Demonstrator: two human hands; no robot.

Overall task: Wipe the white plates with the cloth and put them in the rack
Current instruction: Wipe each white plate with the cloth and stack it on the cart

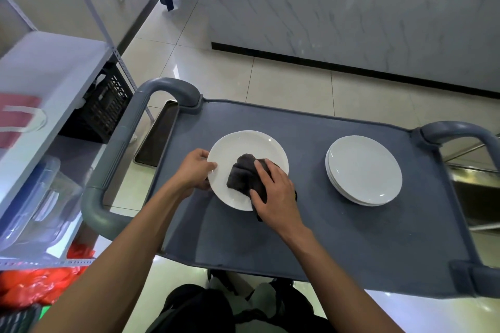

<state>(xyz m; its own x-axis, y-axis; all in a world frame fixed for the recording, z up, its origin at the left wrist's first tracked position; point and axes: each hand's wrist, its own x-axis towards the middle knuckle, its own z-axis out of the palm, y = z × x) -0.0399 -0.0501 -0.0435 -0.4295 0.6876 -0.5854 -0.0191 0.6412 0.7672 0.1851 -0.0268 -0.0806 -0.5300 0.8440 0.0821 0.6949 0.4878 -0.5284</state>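
Two hands work: left hand (196,171) pinches the plate (243,147) rim, right hand (276,194) presses spread fingers on the cloth (242,173).

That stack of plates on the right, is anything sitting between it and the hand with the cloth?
Nothing visible. Only bare grey cart top lies between the right hand, which presses the dark cloth onto the single plate, and the plate stack.
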